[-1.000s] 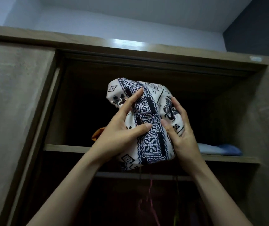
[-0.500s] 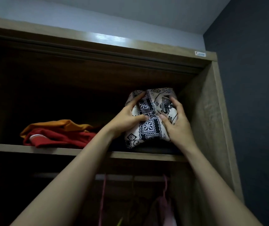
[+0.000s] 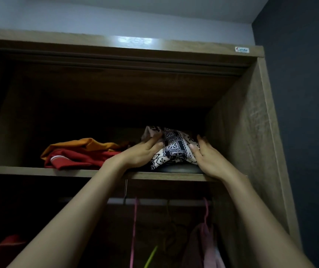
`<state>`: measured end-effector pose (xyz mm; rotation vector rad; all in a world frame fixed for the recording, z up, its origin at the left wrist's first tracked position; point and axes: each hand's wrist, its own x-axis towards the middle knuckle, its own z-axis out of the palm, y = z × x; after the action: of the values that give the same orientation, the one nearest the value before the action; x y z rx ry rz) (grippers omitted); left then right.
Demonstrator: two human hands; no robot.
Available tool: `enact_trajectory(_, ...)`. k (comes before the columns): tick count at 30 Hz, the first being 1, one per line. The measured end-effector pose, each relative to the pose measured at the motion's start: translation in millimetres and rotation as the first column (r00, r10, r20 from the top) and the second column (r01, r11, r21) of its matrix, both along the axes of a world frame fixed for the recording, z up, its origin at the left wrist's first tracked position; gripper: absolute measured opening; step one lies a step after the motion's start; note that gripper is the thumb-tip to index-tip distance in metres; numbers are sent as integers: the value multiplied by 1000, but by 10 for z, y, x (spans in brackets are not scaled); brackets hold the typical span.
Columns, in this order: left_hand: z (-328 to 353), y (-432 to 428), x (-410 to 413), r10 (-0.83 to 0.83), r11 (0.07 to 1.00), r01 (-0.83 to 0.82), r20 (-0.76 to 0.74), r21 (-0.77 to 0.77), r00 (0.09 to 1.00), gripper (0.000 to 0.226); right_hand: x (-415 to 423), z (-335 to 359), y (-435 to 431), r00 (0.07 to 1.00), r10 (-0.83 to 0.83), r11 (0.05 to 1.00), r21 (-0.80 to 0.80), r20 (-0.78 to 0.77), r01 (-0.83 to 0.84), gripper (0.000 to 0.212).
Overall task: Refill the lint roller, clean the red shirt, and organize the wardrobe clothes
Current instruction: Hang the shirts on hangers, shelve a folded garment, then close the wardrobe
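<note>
Fingers [image 3: 152, 141] of my left hand [image 3: 141, 154] lie fairly straight over the left flank of the patterned cloth bundle [image 3: 174, 147], thumb spread along its front, pressing rather than pinching. On the other flank my right hand [image 3: 210, 160] does the same: its fingers [image 3: 201, 140] are straight and close together, flat against the cloth, with nothing curled round it. I judge the two palms are squeezing the bundle from both sides so the folds keep their shape while it settles.

The black-and-white bundle sits at the right end of the top shelf [image 3: 29, 171], on a dark flat item [image 3: 178, 168] I cannot identify, close to the wardrobe [image 3: 238, 132] side wall. Tucking it into that corner leaves the middle of the shelf to the other clothes.

Just to the left of my left wrist lies the red shirt [image 3: 77, 157], loosely heaped with a white-trimmed edge showing, and an orange garment [image 3: 89, 143] lies on top and behind it. Neither looks neatly folded, so the tidying seems unfinished.

Below the shelf a rail [image 3: 154, 201] carries a pink hanger [image 3: 134, 219] and a pink garment [image 3: 209, 244].

On the top board's right end a small white sticker [image 3: 242, 49] appears to read "Costa" in red; the finer print is too small to read.
</note>
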<state>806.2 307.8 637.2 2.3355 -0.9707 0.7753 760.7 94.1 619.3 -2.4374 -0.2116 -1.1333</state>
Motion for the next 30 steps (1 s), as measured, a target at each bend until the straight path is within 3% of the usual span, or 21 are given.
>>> enact_trajectory(5, -209, 111, -188, 12, 999, -3, 241, -36, 970, 54, -259, -270, 107, 987, -113, 992, -34, 117, 118, 66)
enact_trajectory(10, -330, 137, -245, 76, 991, -100, 236, 91, 969, 52, -304, -441, 170, 946, -300, 941, -123, 124, 315, 64)
enact_trajectory(12, -347, 163, -268, 26, 999, -37, 309, 32, 951, 53, -348, -433, 241, 946, -267, 959, -45, 183, 279, 63)
enact_trajectory(15, -393, 343, -410, -45, 988, 110, 490, -104, 871, 52, -454, -423, 477, 905, -163, 985, 10, 394, 174, 58)
enact_trajectory(17, -386, 595, -498, -2, 965, 162, 619, -204, 786, 48, -526, -388, 741, 855, -65, 997, 4, 515, 73, 56)
enact_trajectory(20, -328, 1092, -499, 188, 917, 134, 704, -375, 685, 43, -537, -312, 1187, 847, 137, 989, -23, 514, -146, 51)
enact_trajectory(22, -293, 1433, -416, 309, 873, 39, 614, -486, 726, 39, -480, -268, 1461, 862, 251, 963, -22, 441, -269, 46)
enact_trajectory(25, -252, 1859, -213, 355, 830, -152, 300, -536, 885, 41, -326, -215, 1782, 916, 262, 964, -36, 304, -264, 46)
enact_trajectory(28, -223, 2107, -45, 345, 838, -314, -14, -447, 939, 47, -144, -178, 2013, 966, 198, 980, -36, 167, -195, 47)
enact_trajectory(30, -225, 2157, 11, 329, 869, -355, -134, -344, 935, 53, -71, -155, 2132, 980, 148, 989, -9, 134, -148, 48)
